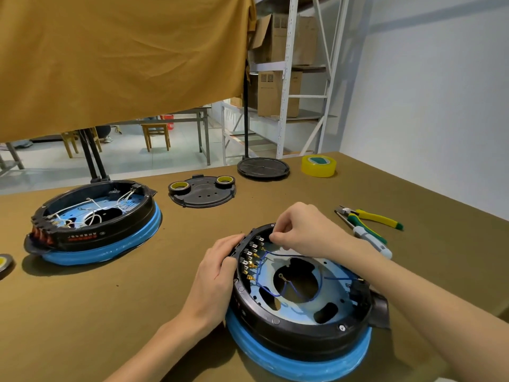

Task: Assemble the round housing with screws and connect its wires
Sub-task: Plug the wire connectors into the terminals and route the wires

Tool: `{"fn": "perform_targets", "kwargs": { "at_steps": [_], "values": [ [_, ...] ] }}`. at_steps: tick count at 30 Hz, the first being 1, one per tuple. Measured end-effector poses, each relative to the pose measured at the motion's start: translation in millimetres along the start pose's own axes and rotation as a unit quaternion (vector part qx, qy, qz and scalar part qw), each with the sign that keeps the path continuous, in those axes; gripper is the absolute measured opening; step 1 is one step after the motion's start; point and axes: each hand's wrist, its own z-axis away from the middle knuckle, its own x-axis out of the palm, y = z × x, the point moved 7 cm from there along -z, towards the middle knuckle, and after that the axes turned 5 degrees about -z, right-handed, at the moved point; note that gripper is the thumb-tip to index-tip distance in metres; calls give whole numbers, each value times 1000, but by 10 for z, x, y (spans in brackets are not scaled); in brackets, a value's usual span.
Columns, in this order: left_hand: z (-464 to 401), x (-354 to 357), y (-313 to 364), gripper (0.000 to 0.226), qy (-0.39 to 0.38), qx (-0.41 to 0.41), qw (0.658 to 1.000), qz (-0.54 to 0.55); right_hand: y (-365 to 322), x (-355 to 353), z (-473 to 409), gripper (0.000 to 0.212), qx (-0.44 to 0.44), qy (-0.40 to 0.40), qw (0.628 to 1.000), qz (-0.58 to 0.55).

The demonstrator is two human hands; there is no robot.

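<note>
**Two hands at the terminal row of the near housing**

Two round housings sit on the worktop [143, 304]; the one being worked on, the near housing [300, 307], lies at the lower centre of the frame on its blue base, open side up. The left hand [217, 268] rests against the housing's left rim, fingers curled over the edge just beside the terminal row [252, 257], steadying it. The right hand [300, 230] reaches in from the right over the far rim, thumb and forefinger pinched together on what looks like the end of a blue wire [278, 256]; the connector itself is too small to make out.

From the pinch, the terminals lie down and to the left, very near, and the row runs along the inner left wall from the far rim towards the viewer. The right hand carries the wire, so it is the one placed to seat it, probably by a short push leftward into a tab while the left hand braces.

Pliers [377, 217] and a screwdriver [371, 239] lie at the right, a second housing [91, 221] at the left.
</note>
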Motion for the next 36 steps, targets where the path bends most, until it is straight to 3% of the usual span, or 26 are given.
{"fn": "perform_targets", "kwargs": {
  "at_steps": [11,13,16,25,29,33,36],
  "values": [
    [-7,34,-81,61,-21,-32,999,8,147,268,-67,15,47,-65,990,-112],
    [-12,41,-92,61,-26,-35,999,6,152,313,-65,23,76,-90,982,-145],
    [-19,45,-107,60,-31,-37,999,4,209,364,-51,18,143,-118,963,-195],
    [-30,24,-71,42,-34,-36,999,3,236,430,-106,13,195,-121,949,-217],
    [-37,15,-65,44,-41,-28,999,-6,259,440,-108,13,204,-111,945,-229],
    [-19,-1,-74,60,-31,-26,999,-7,259,482,-88,13,205,-113,941,-246],
    [-19,6,-69,48,-31,-27,999,-5,268,476,-99,13,214,-111,939,-247]
  ]
}}
